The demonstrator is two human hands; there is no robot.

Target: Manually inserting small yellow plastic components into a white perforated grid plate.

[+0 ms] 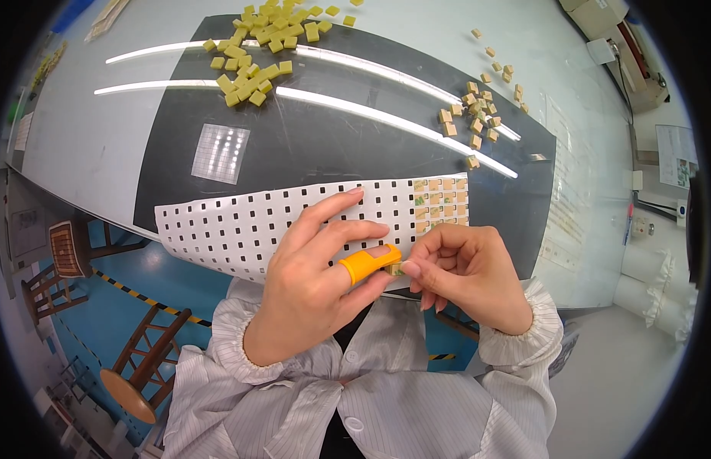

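My left hand [309, 264] lies over a white sheet [221, 229] with rows of square black openings. Its upper fingers are stretched across the sheet, and one finger wears an orange finger guard [363, 264]. Between that guarded finger and the thumb, a small tan block [396, 269] is pinched at the sheet's near edge. My right hand [470, 268] is closed beside it, thumb tip against or very near the block; what its fingertips pinch, if anything, is hidden. Tan and green-marked blocks [439, 200] sit in rows on the sheet's right end.
A heap of yellow-green square pieces [267, 34] lies on the dark mat [355, 122] toward the back. Loose tan blocks [478, 115] are scattered at the far right. A clear gridded square [221, 153] lies left of centre. Wooden stools [145, 363] stand on the blue floor at left.
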